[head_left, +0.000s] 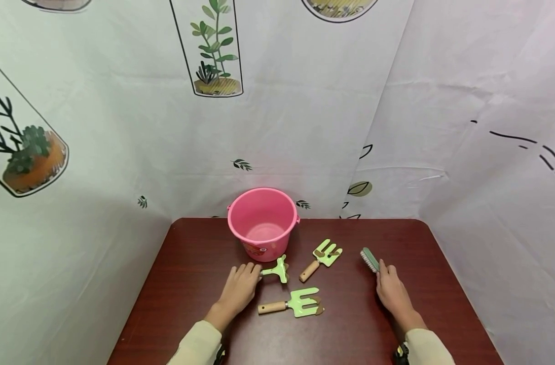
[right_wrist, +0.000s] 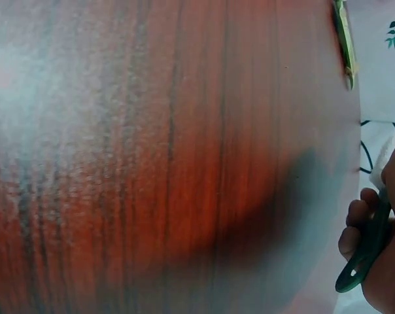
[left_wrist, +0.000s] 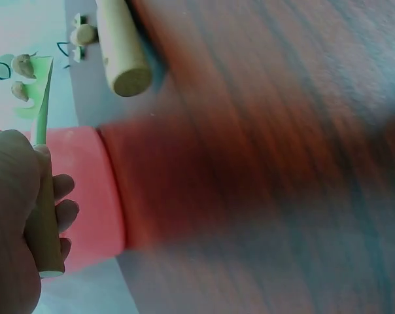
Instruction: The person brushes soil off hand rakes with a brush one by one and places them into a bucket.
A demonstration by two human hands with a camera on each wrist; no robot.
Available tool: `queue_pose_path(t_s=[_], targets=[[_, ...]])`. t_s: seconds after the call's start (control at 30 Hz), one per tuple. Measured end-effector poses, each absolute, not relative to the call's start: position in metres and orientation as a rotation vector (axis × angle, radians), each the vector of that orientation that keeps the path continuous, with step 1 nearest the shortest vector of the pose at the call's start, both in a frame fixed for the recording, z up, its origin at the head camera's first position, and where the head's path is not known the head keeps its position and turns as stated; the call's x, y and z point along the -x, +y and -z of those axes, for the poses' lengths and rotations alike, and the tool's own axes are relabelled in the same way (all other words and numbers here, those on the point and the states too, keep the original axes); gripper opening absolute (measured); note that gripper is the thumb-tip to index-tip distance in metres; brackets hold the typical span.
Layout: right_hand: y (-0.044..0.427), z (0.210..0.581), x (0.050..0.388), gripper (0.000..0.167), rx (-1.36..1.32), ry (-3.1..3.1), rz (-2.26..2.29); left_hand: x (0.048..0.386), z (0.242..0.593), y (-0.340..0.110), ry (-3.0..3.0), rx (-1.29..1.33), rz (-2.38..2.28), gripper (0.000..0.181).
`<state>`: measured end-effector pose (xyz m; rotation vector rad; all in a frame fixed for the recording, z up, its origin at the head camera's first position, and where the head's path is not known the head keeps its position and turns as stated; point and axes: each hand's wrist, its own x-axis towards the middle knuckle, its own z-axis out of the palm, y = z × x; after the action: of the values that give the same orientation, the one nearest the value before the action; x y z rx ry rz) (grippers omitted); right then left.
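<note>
In the head view my left hand [head_left: 242,286] grips the wooden handle of a small green garden fork [head_left: 277,270], just in front of the pink bucket [head_left: 270,251]. The left wrist view shows the fingers wrapped round that handle [left_wrist: 46,242], with brown patches on the green head [left_wrist: 42,91]. On the right side of the table, my right hand [head_left: 391,291] holds a green brush [head_left: 370,257] with white bristles. Its dark green handle [right_wrist: 371,252] lies inside the curled fingers in the right wrist view.
Two more green garden forks lie on the dark red table [head_left: 350,329]: one [head_left: 300,303] near the middle, the other [head_left: 323,257] right of the bucket. Both have wooden handles and brown-marked tines. A printed white cloth [head_left: 304,126] hangs behind the table.
</note>
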<state>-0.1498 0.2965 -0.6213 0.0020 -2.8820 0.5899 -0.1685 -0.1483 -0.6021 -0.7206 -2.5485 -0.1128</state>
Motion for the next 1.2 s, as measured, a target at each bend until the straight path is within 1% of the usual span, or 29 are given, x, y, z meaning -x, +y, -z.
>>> queue_pose_path(t_s=[0.43, 0.67, 0.83, 1.2], targets=[[0.288, 0.612, 0.149, 0.044, -0.086, -2.856, -0.651, 0.168, 0.581, -0.136, -2.453, 0.775, 0.099, 0.015], [0.282, 0.603, 0.152, 0.039, -0.159, -2.771, -0.66, 0.169, 0.572, -0.129, -2.436, 0.777, 0.108, 0.018], [0.278, 0.594, 0.156, 0.038, -0.196, -2.713, -0.698, 0.171, 0.565, -0.124, -2.435, 0.776, 0.072, 0.021], [0.273, 0.583, 0.158, 0.033, -0.214, -2.725, -0.766, 0.17, 0.55, -0.113, -2.432, 0.757, 0.053, 0.022]])
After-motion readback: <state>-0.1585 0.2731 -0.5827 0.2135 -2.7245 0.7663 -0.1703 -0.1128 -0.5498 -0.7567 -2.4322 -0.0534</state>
